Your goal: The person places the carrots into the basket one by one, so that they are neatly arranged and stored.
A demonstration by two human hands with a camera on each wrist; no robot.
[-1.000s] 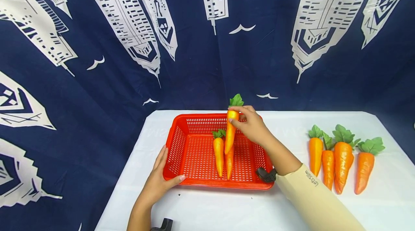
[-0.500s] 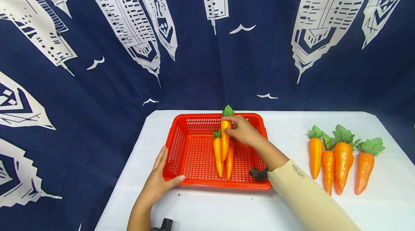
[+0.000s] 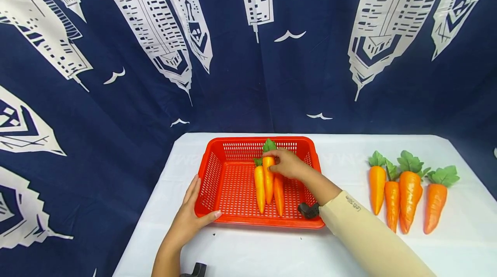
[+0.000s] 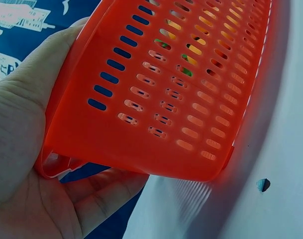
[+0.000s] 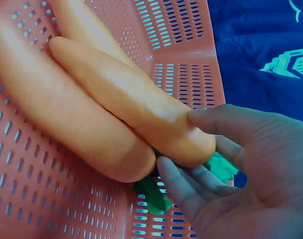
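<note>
In the head view, my right hand [image 3: 286, 163] grips a carrot [image 3: 268, 182] near its leafy top, low inside the red plastic basket [image 3: 268, 221]. Two other carrots flank it: one on the left [image 3: 259, 188], one on the right [image 3: 279, 195]. The right wrist view shows the gripped carrot [image 5: 136, 94] lying against its neighbours, thumb and fingers on either side of its thick end. My left hand [image 3: 189, 216] rests around the basket's near left corner, thumb over the front rim, fingers straight along the left side. In the left wrist view it touches the basket wall [image 4: 141, 144].
Several more carrots [image 3: 410, 199] with green leaves lie side by side on the white table [image 3: 349, 156], right of the basket. A dark blue cloth [image 3: 248, 78] with white buildings hangs behind. A small dark speck [image 4: 263, 185] is on the tabletop near the basket.
My right hand has lowered the carrot into the basket and shifted it left, between the other two. The right-hand carrot has tilted slightly. My left hand has stayed at the corner.
</note>
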